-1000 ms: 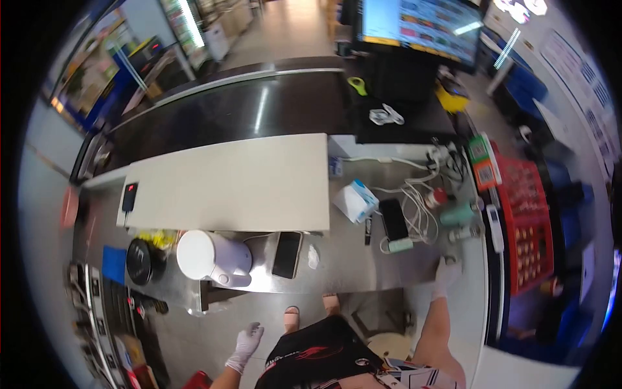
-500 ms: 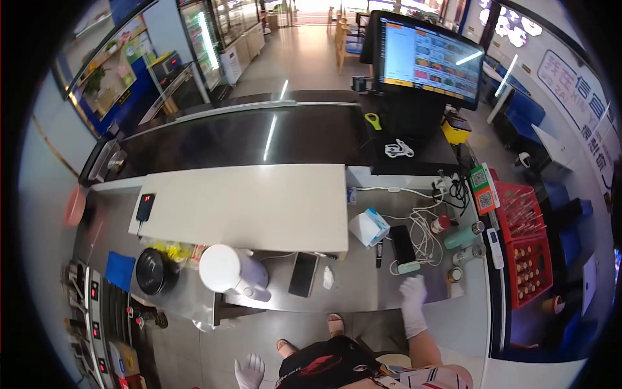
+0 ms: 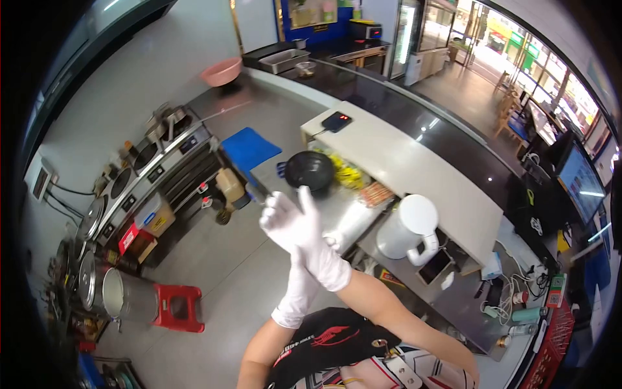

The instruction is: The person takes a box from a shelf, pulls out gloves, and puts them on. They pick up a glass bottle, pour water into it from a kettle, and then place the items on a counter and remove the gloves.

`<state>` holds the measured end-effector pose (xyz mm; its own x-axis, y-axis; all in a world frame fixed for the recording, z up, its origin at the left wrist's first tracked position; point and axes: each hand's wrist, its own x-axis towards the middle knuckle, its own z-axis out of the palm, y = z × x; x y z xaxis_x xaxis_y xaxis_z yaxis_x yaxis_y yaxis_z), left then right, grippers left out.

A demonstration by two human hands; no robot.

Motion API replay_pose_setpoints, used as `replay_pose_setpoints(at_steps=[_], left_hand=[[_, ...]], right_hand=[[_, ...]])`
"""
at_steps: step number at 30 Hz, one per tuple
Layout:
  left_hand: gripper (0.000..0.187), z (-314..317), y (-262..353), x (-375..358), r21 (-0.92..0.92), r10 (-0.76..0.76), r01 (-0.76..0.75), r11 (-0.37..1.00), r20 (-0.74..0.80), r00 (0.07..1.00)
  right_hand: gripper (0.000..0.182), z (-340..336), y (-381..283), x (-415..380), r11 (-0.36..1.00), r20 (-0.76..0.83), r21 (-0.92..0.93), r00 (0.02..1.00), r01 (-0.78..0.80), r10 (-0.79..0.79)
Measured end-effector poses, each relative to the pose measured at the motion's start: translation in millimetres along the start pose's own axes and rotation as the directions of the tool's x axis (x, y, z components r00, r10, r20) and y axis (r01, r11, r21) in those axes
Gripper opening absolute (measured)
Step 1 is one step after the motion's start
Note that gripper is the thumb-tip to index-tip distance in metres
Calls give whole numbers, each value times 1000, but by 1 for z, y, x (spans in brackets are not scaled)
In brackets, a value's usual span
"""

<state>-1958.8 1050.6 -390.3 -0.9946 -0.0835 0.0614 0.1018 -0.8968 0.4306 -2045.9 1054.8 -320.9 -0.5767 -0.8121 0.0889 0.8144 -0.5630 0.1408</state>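
My right hand, in a white glove, is raised in front of me, its thumb apart from its slightly bent fingers and nothing visible in it. Behind and below, my left hand, also gloved in white, crosses over and closes around the white glove at my right wrist. Most of the left fingers are hidden behind the right hand. Beyond the hands stands a black pan on the steel counter. A white jug with a lid is to the right of them.
A blue cloth hangs at the counter's corner. Burners line the left side, with a red stool on the floor below. A phone lies near the white jug. A raised white shelf runs along the counter.
My view has swung left from the till toward the stove. My hands, apart before with the right over the counter, have come together, the left around the right wrist.
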Motion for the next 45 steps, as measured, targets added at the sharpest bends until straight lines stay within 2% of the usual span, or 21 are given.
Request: replay_pose_setpoints(at_steps=[1,3,5,8,9,11,13,14,16,17,19,21,27,29,31,36,37,39,40,42,45], left_hand=[[73,-2,22,-8,2,1,-1,1000,-14,1000],[62,2,61,-26,393,215,-130,910,-180,960],[57,-19,83,-35,433,311,-179,883,-257,915],[49,-58,129,-57,756,468,-42,653,-359,808],[48,-56,141,-62,817,665,-80,572,-404,628],[45,-66,185,-75,999,916,14,36,-39,399],[38,-83,232,-81,967,888,46,-251,211,408],[32,-86,254,-81,967,886,83,-240,184,425],[22,-113,286,-77,918,909,290,-272,146,391],[20,-127,303,-77,858,928,431,-280,126,351],[18,-161,333,-97,816,962,546,-189,43,269],[18,-190,365,-123,767,978,635,-88,-54,200],[17,-244,425,-215,698,994,712,75,2,-107],[18,-256,437,-252,825,936,458,332,-227,-270],[21,-267,451,-296,760,945,561,328,-263,-196],[22,-256,498,-432,794,968,558,241,-155,-196],[22,-248,507,-464,786,965,567,244,-140,-221],[22,-232,509,-532,730,964,643,233,-262,-51],[21,-229,508,-567,686,962,683,250,-259,-92],[19,-220,503,-635,619,949,721,311,-246,-198],[13,-217,493,-728,520,873,710,475,-178,-454]], right_hand=[[54,5,25,24,999,-117,-25,993,-37,34],[50,-7,68,70,996,-126,-20,989,-86,83],[45,-12,106,114,979,-138,-167,986,-121,98],[34,-39,153,183,796,-73,-606,996,1,-57],[28,-49,170,201,640,-10,-763,988,91,-153],[21,-87,207,244,391,89,-905,973,168,-212],[20,-139,251,277,18,188,-981,976,191,-108],[20,-140,275,279,-437,223,-881,974,184,-39],[24,-162,330,282,-628,275,-677,924,383,266],[26,-177,352,287,-663,292,-506,833,552,470],[31,-221,397,299,-579,286,-208,615,788,734],[25,-245,439,303,-463,135,-121,477,878,869],[27,-316,584,289,-130,-187,-28,122,991,975],[32,-312,634,280,-88,-196,-152,57,984,979],[36,-315,692,266,-262,-252,-437,163,860,954],[44,-326,840,200,-206,-222,-695,67,689,973],[46,-352,877,193,-248,-307,-814,-27,526,951],[48,-371,934,174,-457,-473,-879,-134,132,871],[48,-361,960,167,-452,-467,-883,-129,130,875],[48,-330,985,159,-180,-302,-777,-106,603,948],[45,-327,1018,156,-160,-351,-802,-238,575,905]])
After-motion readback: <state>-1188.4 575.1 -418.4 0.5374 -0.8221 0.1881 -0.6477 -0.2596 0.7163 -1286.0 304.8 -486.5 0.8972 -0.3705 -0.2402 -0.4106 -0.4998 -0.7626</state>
